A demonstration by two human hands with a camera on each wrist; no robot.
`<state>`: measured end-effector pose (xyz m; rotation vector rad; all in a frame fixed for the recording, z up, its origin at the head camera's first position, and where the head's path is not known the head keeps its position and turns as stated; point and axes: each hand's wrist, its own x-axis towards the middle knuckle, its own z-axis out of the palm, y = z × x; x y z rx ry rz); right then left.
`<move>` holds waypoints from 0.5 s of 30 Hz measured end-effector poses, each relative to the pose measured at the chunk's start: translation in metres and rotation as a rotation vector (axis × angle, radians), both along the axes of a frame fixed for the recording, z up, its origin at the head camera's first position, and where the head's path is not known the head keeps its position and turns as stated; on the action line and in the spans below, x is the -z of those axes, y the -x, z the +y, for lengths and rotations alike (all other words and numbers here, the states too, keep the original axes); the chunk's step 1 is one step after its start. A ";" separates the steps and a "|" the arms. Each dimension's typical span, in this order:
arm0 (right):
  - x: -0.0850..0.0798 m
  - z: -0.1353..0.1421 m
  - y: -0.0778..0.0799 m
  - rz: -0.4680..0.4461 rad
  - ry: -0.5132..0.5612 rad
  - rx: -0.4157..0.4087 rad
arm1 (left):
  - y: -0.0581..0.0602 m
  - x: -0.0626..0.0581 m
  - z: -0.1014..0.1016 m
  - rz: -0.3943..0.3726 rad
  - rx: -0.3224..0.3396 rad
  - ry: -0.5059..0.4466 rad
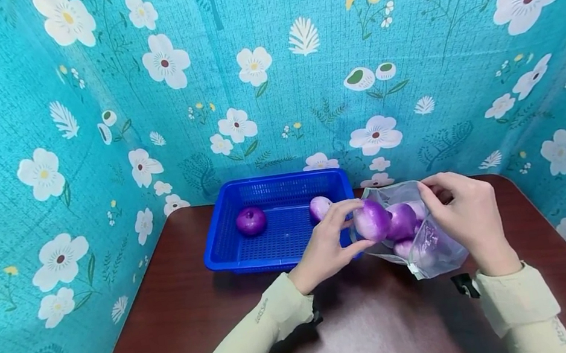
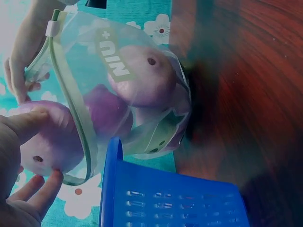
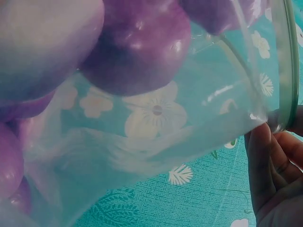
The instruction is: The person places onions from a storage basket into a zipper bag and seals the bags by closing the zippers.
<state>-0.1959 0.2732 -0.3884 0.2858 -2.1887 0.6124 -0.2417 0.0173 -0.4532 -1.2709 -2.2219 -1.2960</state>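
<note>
We are seeing purple onions (image 1: 251, 222), a green-edged bag (image 1: 440, 253), a blue basket (image 1: 290, 187). We are noticing white-flowered turquoise cloth (image 1: 265, 20).

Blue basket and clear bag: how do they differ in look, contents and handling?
The blue basket is stiff-walled and perforated; the clear bag is soft and see-through, with a green-edged mouth.
Two purple onions show in the basket; more show in the bag.
The bag's edge is pinched by the right hand; the basket sits ungripped.
Both are open and contain onions.
</note>
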 end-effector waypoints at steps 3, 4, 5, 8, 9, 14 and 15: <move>-0.001 0.000 0.000 -0.003 0.007 0.003 | -0.001 -0.001 0.002 0.034 0.011 0.025; -0.002 0.000 0.000 -0.002 0.008 0.004 | -0.001 0.000 0.002 0.057 0.005 0.047; -0.002 0.000 0.000 -0.002 0.010 0.005 | -0.001 0.000 0.002 0.079 0.001 0.069; -0.004 0.000 -0.001 0.001 0.019 0.007 | -0.002 0.002 0.000 0.149 -0.019 0.131; -0.004 0.000 -0.001 0.002 0.022 0.007 | -0.003 0.003 -0.001 0.166 -0.026 0.146; -0.005 0.002 -0.002 -0.006 0.034 0.015 | -0.002 0.003 -0.007 0.180 -0.035 0.156; -0.005 0.002 -0.002 -0.009 0.037 0.017 | -0.002 0.003 -0.008 0.173 -0.037 0.158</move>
